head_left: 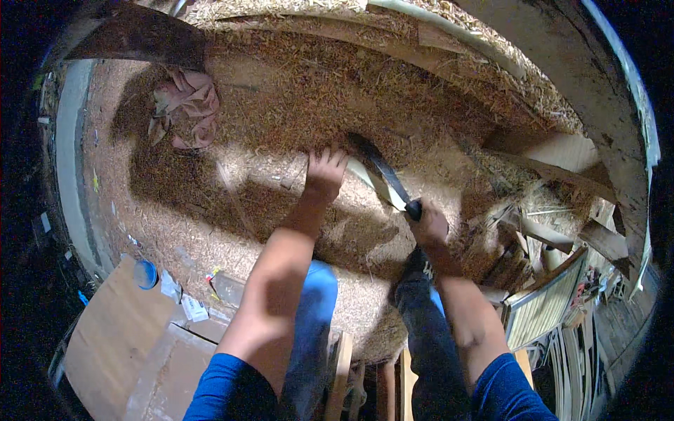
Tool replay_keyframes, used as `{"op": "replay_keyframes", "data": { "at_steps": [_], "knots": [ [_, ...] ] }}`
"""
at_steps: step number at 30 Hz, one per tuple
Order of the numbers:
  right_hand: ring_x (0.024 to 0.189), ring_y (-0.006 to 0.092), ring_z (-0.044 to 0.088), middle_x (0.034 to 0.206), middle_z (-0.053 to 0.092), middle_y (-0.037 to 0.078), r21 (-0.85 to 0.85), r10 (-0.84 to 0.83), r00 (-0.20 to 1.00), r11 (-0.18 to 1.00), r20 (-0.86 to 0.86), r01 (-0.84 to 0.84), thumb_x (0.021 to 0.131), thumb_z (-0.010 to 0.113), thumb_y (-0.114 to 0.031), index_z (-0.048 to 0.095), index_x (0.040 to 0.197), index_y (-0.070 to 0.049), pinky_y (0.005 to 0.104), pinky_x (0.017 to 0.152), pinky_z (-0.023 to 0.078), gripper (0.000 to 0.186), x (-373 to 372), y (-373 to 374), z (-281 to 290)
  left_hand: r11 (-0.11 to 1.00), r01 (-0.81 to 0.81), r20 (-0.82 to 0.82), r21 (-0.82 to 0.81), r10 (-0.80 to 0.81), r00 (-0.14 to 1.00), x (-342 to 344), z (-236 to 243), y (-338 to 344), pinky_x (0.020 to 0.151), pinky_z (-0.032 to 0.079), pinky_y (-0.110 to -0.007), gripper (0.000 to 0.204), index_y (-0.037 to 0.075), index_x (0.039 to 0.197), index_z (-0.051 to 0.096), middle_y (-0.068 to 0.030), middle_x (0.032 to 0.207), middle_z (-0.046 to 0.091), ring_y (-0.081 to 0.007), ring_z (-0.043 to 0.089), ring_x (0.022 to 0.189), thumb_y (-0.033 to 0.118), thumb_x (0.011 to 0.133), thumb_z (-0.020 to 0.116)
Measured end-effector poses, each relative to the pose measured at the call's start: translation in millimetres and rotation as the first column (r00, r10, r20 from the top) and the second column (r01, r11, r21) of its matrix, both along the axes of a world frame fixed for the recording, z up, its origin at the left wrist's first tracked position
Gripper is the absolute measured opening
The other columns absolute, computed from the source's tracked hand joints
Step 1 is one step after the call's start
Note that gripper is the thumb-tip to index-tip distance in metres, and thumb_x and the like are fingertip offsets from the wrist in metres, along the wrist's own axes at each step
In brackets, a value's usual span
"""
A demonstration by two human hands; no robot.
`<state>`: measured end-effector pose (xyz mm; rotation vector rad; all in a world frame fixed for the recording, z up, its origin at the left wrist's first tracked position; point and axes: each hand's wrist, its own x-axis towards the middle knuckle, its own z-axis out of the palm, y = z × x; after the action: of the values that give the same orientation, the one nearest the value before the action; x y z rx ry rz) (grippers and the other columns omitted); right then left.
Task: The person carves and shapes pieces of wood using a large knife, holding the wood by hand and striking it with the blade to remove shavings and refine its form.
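In the head view, near the middle of the frame: a knife (385, 170) with a long dark blade, slanting from upper left to lower right. Just beside the blade, on its lower left side: a pale strip (368, 180), slanting much the same way. At the upper end of the strip, just left of the middle: the left hand (326, 170), seen from the back with fingers a bit spread; hard to tell whether curled tight round the strip or only pressing on it. Right of the middle: the right hand (431, 226), closed round the black handle of the knife. Hands well apart, with strip and blade between them.

All around on the ground: wood bits (281, 84). At upper left, a crumpled pink cloth (188, 112). At lower left, a blue lid (145, 274) near a board (105, 333). At lower middle, jeans (319, 284).

Maybe a cut on the left fingers, from a slip of the blade so near them. Maybe a nick to a leg, from a swing too low. Maybe a turning strip, from a loose hold on soft bits. Maybe a bad aim, too, from the patchy shade.
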<state>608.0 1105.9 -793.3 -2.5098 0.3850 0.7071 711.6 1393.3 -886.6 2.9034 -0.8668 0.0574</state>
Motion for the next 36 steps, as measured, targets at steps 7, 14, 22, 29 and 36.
{"op": "replay_keyframes", "data": {
  "at_steps": [7,14,22,29,36],
  "knots": [
    [0.085,0.0417,0.065,0.091,0.066,0.019,-0.01,0.03,0.997,1.0,0.072,-0.029,0.077,0.082,-0.032,0.061,0.099,-0.008,0.0506,0.075,0.053,0.039,-9.4,-2.6,2.6,0.984,-0.089,-0.266,0.157,0.129,0.955,-45.6,8.7,16.9,0.085,0.049,-0.042,0.016,0.014,0.096,0.066,-0.0074,0.095,0.06,-0.0252,0.059,0.091,0.022,0.083,0.061],
    [0.087,0.0394,0.066,0.093,0.067,0.017,0.042,0.132,0.983,0.989,0.131,-0.139,0.08,0.08,-0.038,0.062,0.104,-0.011,0.0496,0.075,0.055,0.039,-16.5,-7.7,16.0,0.975,-0.223,-0.608,0.016,0.186,0.772,-57.0,60.1,21.6,0.075,0.054,-0.047,0.038,0.007,0.128,0.056,-0.0177,0.091,0.068,-0.0342,0.067,0.088,0.006,0.09,0.053],
    [0.084,0.0421,0.068,0.093,0.071,0.015,0.042,0.078,0.995,0.996,-0.069,-0.075,0.094,0.059,-0.045,0.063,0.099,-0.014,0.0525,0.072,0.054,0.032,5.8,30.5,153.6,0.848,-0.53,-0.763,0.019,0.355,0.54,-92.6,160.7,74.2,0.091,0.053,-0.045,0.04,0.005,0.125,0.064,-0.0222,0.115,0.068,-0.0407,0.065,0.107,0.008,0.085,0.067],
    [0.084,0.0411,0.068,0.089,0.07,0.021,0.146,0.017,0.972,0.988,0.232,-0.052,0.073,0.082,-0.03,0.066,0.104,-0.008,0.0499,0.074,0.055,0.041,-9.1,34.6,336.9,0.669,-0.695,-0.818,-0.264,0.227,0.529,-105.1,369.7,125.1,0.078,0.053,-0.04,0.018,0.002,0.102,0.068,-0.0191,0.092,0.072,-0.0305,0.07,0.087,0.009,0.086,0.072],
    [0.081,0.041,0.068,0.084,0.069,0.02,0.166,-0.07,0.943,0.986,0.326,0.016,0.073,0.081,-0.021,0.063,0.096,-0.008,0.0476,0.07,0.053,0.032,13.9,74.5,537.7,0.373,-0.887,-0.872,-0.271,0.295,0.39,-92.1,585.1,148.7,0.068,0.05,-0.03,0.013,0.002,0.089,0.068,-0.005,0.077,0.067,-0.0081,0.059,0.075,0.011,0.086,0.077]
  ]
}}
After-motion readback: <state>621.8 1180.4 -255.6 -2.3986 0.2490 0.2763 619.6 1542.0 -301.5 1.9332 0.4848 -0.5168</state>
